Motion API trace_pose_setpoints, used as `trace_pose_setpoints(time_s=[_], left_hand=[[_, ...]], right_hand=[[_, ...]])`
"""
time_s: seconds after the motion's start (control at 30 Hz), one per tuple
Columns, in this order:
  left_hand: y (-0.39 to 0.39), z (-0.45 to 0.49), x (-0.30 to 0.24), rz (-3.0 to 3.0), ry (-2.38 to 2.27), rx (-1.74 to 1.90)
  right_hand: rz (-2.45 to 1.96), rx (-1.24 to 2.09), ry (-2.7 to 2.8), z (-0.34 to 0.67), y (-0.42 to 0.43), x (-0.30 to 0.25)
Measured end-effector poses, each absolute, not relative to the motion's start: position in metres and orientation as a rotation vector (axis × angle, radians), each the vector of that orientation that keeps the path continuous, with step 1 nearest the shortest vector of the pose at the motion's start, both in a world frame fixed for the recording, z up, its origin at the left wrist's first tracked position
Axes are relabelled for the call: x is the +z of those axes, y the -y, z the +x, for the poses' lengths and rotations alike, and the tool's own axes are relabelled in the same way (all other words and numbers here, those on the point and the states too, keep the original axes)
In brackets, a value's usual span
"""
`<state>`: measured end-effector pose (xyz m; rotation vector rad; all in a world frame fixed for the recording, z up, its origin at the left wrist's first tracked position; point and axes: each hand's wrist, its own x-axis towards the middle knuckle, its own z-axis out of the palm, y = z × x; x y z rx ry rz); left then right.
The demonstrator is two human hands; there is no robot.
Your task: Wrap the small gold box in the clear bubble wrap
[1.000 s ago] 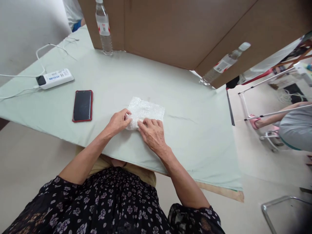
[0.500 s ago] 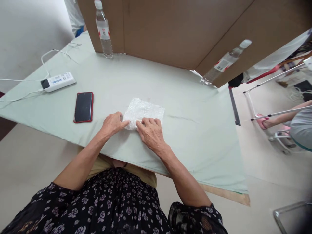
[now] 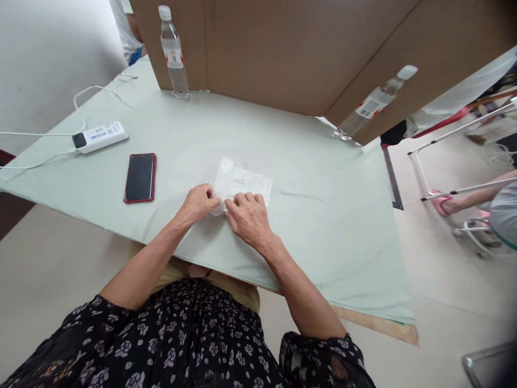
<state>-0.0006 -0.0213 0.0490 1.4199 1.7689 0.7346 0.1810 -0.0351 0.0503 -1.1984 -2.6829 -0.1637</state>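
Note:
A folded piece of clear bubble wrap (image 3: 250, 180) lies flat on the pale green table cover. My left hand (image 3: 201, 200) is closed in a pinch on its left edge, with the fingers curled in and the thumb against them. Over the near edge, my right hand (image 3: 249, 218) grips the wrap, fingers bent on top and thumb close to the left hand. What lies under the right palm is hidden, and I cannot tell whether anything is inside the wrap.
Left of my hands lie a phone (image 3: 140, 178) in a red case and a white power bank (image 3: 100, 137) with cables. Behind stands a brown cardboard panel (image 3: 266, 54), with one water bottle (image 3: 174, 56) at left and another (image 3: 374, 105) at right. A person's leg (image 3: 466, 199) shows at far right.
My left hand has moved right and its fingers have closed on the wrap's left edge. The wrap's left side has shifted slightly. My right hand has stayed nearly still.

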Motion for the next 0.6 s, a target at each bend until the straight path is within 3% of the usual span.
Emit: trace_pose_setpoints(time_s=[0.3, 0.6], left_hand=[[0.019, 0.021, 0.046, 1.187, -1.558, 0.848], [0.027, 0.007, 0.071, 1.569, -1.309, 0.589]], right_hand=[[-1.239, -0.068, 2.628, 0.180, 0.034, 0.051], [-1.199, 0.082, 2.621, 0.191, 0.043, 0.057]])
